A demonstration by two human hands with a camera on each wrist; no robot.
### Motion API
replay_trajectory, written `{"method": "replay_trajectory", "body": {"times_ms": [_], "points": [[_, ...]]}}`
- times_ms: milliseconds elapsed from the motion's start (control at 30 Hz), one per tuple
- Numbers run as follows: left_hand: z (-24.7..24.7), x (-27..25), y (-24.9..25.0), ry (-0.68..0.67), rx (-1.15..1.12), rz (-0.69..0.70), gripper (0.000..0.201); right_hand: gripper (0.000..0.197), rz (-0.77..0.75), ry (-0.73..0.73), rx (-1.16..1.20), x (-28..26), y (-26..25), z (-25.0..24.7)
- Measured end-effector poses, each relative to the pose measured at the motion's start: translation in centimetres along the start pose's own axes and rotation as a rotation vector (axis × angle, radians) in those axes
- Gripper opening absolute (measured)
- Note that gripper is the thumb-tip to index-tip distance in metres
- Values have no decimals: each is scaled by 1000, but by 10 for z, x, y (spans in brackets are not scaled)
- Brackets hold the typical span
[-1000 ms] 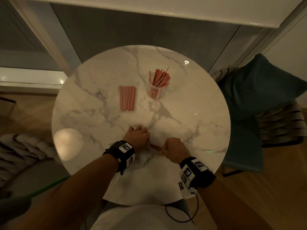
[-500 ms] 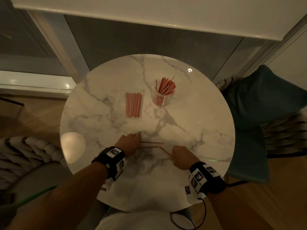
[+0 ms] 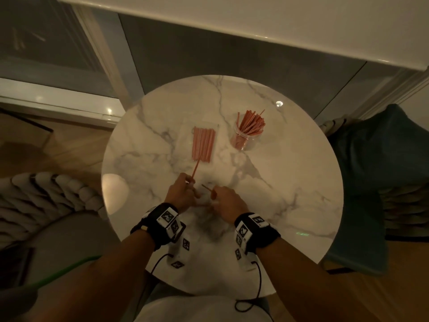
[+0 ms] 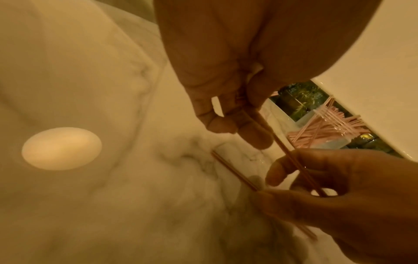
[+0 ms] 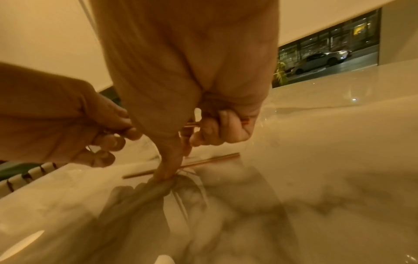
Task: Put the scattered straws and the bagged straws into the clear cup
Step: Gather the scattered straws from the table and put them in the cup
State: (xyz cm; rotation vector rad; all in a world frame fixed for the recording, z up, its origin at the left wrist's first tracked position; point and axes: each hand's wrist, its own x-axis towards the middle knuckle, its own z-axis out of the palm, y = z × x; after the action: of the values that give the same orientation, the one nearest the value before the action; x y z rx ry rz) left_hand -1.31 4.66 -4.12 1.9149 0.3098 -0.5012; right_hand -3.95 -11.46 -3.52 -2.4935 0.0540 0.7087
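On the round marble table (image 3: 290, 182) my two hands meet near the front. My left hand (image 3: 182, 195) pinches one pink straw (image 3: 195, 169) that points away towards the bagged straws (image 3: 203, 145). My right hand (image 3: 226, 203) has its fingers curled round a second straw (image 5: 191, 124), and its thumb presses a third straw (image 5: 210, 160) flat on the table. In the left wrist view my left hand's fingers (image 4: 251, 132) grip their straw (image 4: 282, 148). The clear cup (image 3: 245, 138), further back and right, holds several pink straws.
A blue cushioned chair (image 3: 383, 170) stands right of the table and a woven chair (image 3: 46, 201) left of it. A lamp's bright reflection (image 3: 115, 194) sits on the table's left edge. Wrist cables hang over the near edge.
My hands, apart half a second ago with loose straws lying between them, have come together. The left has lifted one straw off the table and the right has gathered another.
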Motion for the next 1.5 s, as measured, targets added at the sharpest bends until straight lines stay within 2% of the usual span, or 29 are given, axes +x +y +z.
{"method": "replay_trajectory", "body": {"times_ms": [200, 267, 333, 433, 567, 633, 700, 833, 900, 967, 1033, 1100, 1167, 1267, 1400, 1500], "points": [[-12, -2, 1, 12, -54, -14, 9, 29, -94, -130, -259, 9, -4, 6], [-15, -2, 3, 29, -69, -13, 12, 30, -114, -148, -256, 9, -2, 2], [-16, -2, 8, 41, -86, -2, 15, 29, -105, -117, -84, 11, 0, -9], [-9, 0, 19, 70, -34, 56, 18, 14, 45, 21, 285, 17, 6, -28], [11, 2, 41, 57, -74, 115, 18, 18, 156, 155, 893, 23, 2, -50], [21, 3, 53, 54, -89, 138, 20, 30, 153, 202, 1059, 24, -1, -62], [31, 4, 65, -6, -53, 185, 18, 39, 103, 246, 1032, 26, -1, -72], [41, 1, 81, -191, 129, 315, 15, 49, 29, 370, 777, 30, -1, -92], [36, 8, 79, -168, 245, 307, 19, 50, 21, 411, 711, 34, 4, -106], [25, 17, 70, -87, 396, 247, 24, 52, 10, 436, 704, 39, 11, -123], [13, 26, 56, -16, 629, 131, 41, 53, -11, 481, 778, 49, 17, -138], [4, 31, 44, 21, 829, -43, 72, 39, -23, 538, 917, 61, 18, -153], [1, 35, 37, 10, 822, -173, 104, 33, 12, 573, 1055, 73, 12, -169], [6, 41, 31, -44, 757, -280, 138, 44, 64, 648, 1206, 91, -2, -186], [15, 48, 33, -56, 781, -327, 148, 50, 71, 821, 1243, 107, -13, -191], [17, 53, 33, -58, 798, -346, 149, 50, 54, 863, 1266, 118, -19, -187]]}}
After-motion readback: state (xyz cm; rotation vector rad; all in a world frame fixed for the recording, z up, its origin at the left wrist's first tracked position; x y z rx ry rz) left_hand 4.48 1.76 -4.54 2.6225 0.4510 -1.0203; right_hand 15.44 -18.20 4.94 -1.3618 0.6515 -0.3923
